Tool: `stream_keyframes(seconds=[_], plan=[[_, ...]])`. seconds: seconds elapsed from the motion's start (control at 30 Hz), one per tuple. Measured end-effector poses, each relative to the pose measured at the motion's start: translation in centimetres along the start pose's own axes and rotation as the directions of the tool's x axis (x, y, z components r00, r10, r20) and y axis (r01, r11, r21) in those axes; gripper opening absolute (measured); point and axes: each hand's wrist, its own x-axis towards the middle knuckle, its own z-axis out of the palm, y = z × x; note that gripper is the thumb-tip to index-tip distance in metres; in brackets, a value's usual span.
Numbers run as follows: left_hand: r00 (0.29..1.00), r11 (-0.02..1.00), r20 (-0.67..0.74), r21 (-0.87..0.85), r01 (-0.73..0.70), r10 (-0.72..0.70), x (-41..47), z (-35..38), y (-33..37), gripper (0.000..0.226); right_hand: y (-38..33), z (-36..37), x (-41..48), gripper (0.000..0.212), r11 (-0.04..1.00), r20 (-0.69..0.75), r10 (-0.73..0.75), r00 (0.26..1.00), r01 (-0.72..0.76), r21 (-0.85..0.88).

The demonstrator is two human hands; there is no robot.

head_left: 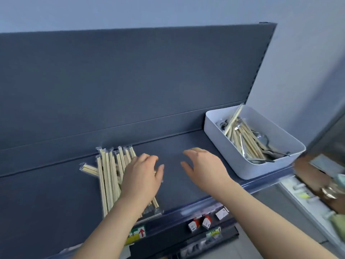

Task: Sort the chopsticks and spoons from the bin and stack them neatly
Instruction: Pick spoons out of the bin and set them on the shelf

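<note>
A pile of wrapped wooden chopsticks (pixel 109 176) lies on the dark shelf (pixel 56 193), mostly lined up front to back, with one pair lying crosswise at the left. My left hand (pixel 141 176) rests on the pile's right side, fingers relaxed. My right hand (pixel 204 166) hovers over the bare shelf to the right of the pile, fingers loosely curved, holding nothing. A white bin (pixel 220 143) stands at the shelf's right end, holding several more chopsticks (pixel 246 139) mixed with metal spoons (pixel 262 138).
The shelf's dark back panel (pixel 130 81) rises behind everything. Price tags and small boxes (pixel 201 223) hang along the shelf's front edge and the level below. At the far right another blurred fixture (pixel 321 184) holds assorted goods.
</note>
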Motion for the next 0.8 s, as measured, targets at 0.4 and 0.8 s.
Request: stream_keyframes(seconds=[0.4,0.8], plan=[[0.954,0.953,0.056,-0.091,-0.288,0.293,6.6,5.9,16.6,0.033,18.7,-9.0,-3.2,0.029,0.945,-0.107,0.294,0.95,-0.305,-0.119],[0.932,0.997,0.361,-0.06,0.052,-0.027,15.5,15.2,26.1,0.029,34.2,-9.4,3.2,0.03,0.966,0.184,0.218,0.959,-0.239,0.102]])
